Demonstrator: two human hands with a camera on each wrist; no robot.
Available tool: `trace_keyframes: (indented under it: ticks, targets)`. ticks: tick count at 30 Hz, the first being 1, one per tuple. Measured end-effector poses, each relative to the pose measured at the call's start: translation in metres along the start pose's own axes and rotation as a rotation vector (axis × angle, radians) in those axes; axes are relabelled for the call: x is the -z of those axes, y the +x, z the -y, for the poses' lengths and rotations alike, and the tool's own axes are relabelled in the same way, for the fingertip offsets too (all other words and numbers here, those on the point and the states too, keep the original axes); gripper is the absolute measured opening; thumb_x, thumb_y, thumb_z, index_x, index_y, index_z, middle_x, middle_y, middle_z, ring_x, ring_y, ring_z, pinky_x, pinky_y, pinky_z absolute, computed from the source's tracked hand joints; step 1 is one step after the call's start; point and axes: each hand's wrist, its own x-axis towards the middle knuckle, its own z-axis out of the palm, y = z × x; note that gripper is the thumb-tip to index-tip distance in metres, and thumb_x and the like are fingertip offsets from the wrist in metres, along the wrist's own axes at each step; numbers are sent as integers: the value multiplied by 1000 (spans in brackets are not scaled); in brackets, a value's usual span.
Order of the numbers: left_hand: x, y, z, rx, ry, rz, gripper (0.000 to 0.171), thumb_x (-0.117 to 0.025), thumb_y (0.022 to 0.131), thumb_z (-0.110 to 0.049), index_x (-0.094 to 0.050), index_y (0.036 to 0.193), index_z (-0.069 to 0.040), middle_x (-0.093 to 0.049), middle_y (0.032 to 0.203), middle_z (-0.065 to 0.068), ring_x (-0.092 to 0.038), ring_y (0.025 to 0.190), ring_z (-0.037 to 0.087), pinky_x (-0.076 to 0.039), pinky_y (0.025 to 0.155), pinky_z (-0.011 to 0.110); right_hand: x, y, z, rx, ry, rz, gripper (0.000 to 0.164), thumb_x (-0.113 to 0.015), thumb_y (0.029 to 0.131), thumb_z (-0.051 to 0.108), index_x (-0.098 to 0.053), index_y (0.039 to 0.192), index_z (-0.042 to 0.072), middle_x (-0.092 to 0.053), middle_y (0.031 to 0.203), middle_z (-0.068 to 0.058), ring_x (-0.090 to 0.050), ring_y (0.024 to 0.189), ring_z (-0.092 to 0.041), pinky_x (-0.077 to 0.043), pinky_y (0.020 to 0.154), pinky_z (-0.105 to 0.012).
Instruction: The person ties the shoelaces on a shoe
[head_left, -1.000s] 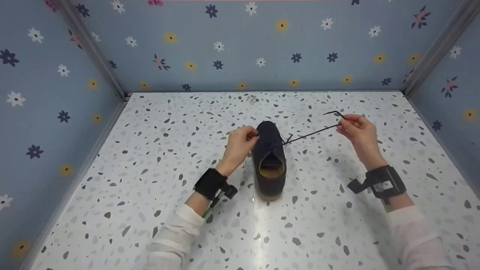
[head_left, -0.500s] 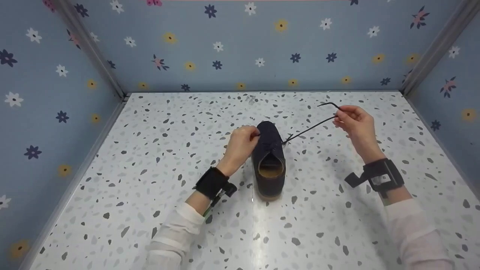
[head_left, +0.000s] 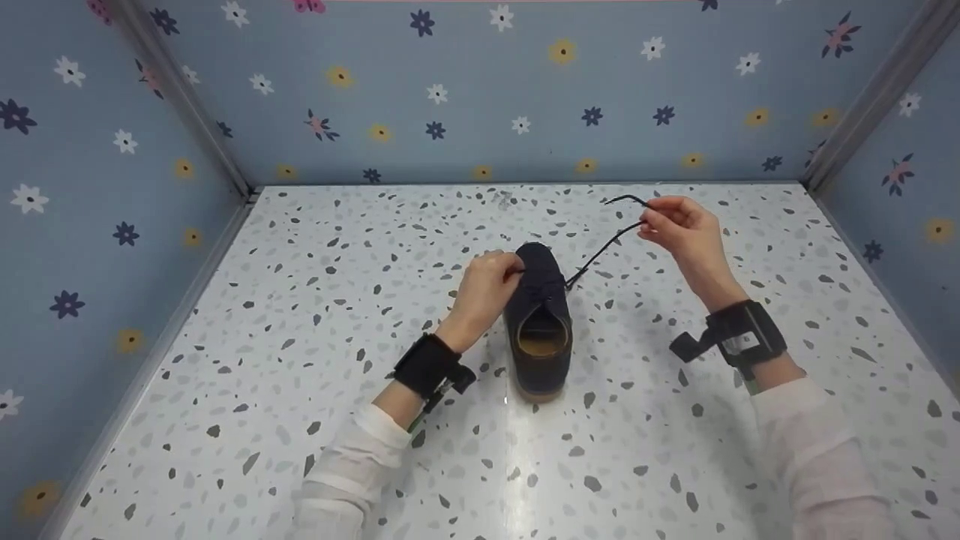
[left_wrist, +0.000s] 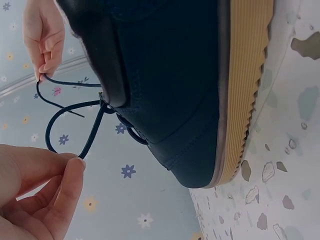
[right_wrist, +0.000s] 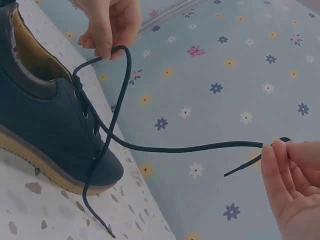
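Observation:
A dark navy lace-up shoe (head_left: 541,371) stands upright on the speckled surface, toe pointing away, its tan sole showing in both wrist views. Beside its toe, my left hand (head_left: 487,289) pinches a dark shoelace (left_wrist: 92,132) between thumb and fingertip, where the lace bends into a loop above the eyelets. The free tip of that lace hangs down past the toe in the right wrist view. Off to the right and raised, my right hand (head_left: 686,236) pinches the other shoelace end (right_wrist: 185,149); its tip sticks out beyond the fingers, and the stretch back to the shoe sags slightly.
The white speckled tabletop (head_left: 300,300) carries the shoe. Blue flowered panels (head_left: 480,90) enclose it at the back, left and right, with grey metal posts at the corners. Each wrist wears a black strap with a small camera (head_left: 427,367).
My right hand has moved left and away from me with its lace end, and that lace has slackened. The left hand has shifted slightly right over the shoe's toe. The shoe stays put.

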Motion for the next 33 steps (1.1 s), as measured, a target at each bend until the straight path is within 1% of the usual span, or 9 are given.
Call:
trace_keyframes:
  ticks: [7, 13, 20, 21, 22, 24, 27, 29, 33]
  targets:
    - [0, 1, -1, -14, 12, 6, 6, -54, 64, -8, -55, 69, -12, -46, 65, -7, -40, 59, 3, -30, 53, 12, -17, 9, -3, 8, -51, 35, 28, -49, 66, -5, -38, 91, -11, -41, 80, -25, -43, 70, -33, -34, 64, -36]
    - [0, -1, -1, -27, -12, 1, 7, -54, 64, -8, -55, 69, -12, -46, 66, -7, -39, 60, 2, -30, 53, 11, -34, 18, -10, 6, -95, 77, 27, -51, 65, -4, -41, 89, -10, -42, 79, -24, -43, 70, -34, -35, 62, -36]
    - [0, -1, -1, -49, -8, -13, 7, -53, 64, -7, -55, 69, -12, -45, 65, -7, -39, 59, 2, -30, 52, 11, -56, 30, -23, -36, -138, 126, 26, -50, 65, -3, -42, 89, -8, -44, 80, -23, -45, 67, -30, -35, 62, -36]
    - [0, -1, -2, -53, -8, -15, 7, -53, 64, -7, -55, 69, -12, -45, 64, -7, -39, 59, 2, -30, 52, 11, -56, 34, -29, -37, -145, 135, 26, -51, 65, -2, -43, 88, -8, -44, 79, -23, -45, 66, -30, -35, 61, -36]
    - [-1, -1, -2, -58, -8, -17, 7, -53, 64, -7, -55, 69, -12, -45, 64, -7, -39, 59, 2, -30, 52, 12, -41, 48, -50, -47, -137, 154, 24, -51, 65, -1, -44, 88, -6, -45, 78, -21, -46, 65, -27, -36, 60, -34]
    - [-1, -1, -2, -65, -7, -19, 7, -53, 65, -7, -55, 68, -12, -46, 64, -6, -40, 58, 3, -30, 52, 12, -32, 60, -71, -57, -134, 193, 25, -52, 65, 1, -45, 88, -3, -46, 78, -18, -47, 64, -25, -37, 58, -32]
    - [-1, -1, -3, -69, -6, -20, 7, -53, 64, -7, -55, 68, -12, -46, 64, -6, -40, 59, 3, -30, 54, 12, -22, 74, -94, -95, -150, 216, 25, -52, 65, 3, -46, 89, 0, -47, 79, -16, -48, 66, -24, -38, 57, -31]
    - [-1, -1, -3, -68, -5, -19, 7, -53, 64, -7, -55, 68, -12, -46, 64, -6, -40, 59, 3, -30, 54, 12, -32, 69, -90, -110, -169, 225, 26, -52, 65, 0, -45, 91, 0, -46, 80, -17, -47, 67, -26, -38, 58, -31]
    - [-1, -1, -3, -67, -7, -20, 7, -53, 64, -7, -55, 68, -13, -45, 64, -6, -40, 59, 3, -30, 53, 12, -20, 82, -113, -132, -188, 259, 27, -50, 67, 1, -44, 94, 2, -47, 83, -16, -47, 68, -26, -38, 58, -31]
